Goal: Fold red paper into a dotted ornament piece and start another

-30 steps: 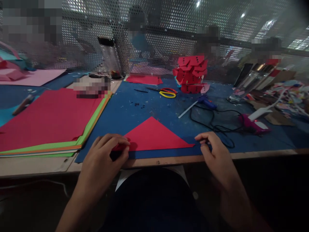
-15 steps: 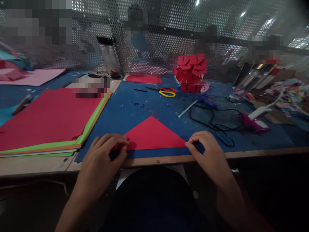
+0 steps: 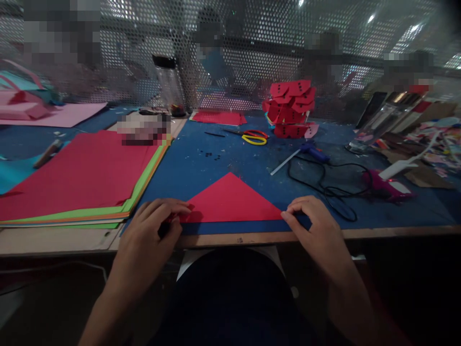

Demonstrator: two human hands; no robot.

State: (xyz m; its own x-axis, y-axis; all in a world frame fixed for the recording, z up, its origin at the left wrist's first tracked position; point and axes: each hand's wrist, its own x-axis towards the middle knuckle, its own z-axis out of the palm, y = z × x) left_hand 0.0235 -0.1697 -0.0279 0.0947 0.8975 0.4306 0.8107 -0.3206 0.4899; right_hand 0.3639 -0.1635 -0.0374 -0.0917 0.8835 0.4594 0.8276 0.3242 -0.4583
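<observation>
The fingers [image 3: 169,211] of the left hand [image 3: 149,240] are curled close together and pinch the left corner of the red triangular folded sheet of paper [image 3: 230,204], the thumb tucked under the fingertips so the corner is partly hidden. The fingers [image 3: 297,211] of the right hand [image 3: 317,233] are bent and drawn together on the right corner of the same paper, pressing it where it meets the blue mat [image 3: 223,158]; whether the thumb lies over or under the paper I cannot tell. The red triangle lies flat between the two hands, its long edge along the near rim of the wooden desk [image 3: 396,232] and its tip pointing away from the fingers.

Left of the left fingers, just beside them, rests a stack of large coloured paper sheets [image 3: 79,178] with red on top and green and orange edges showing below. Beyond the right fingers, a black cord [image 3: 324,180] loops across the mat to a blue glue gun [image 3: 313,151], and further right lies a pink glue gun [image 3: 387,187]. Well beyond the triangle's tip lie scissors with red and yellow handles [image 3: 252,138], and beside those stands a pile of small red paper pieces with black dots [image 3: 291,108]. A perforated metal screen [image 3: 252,48] closes the far side of the desk.
</observation>
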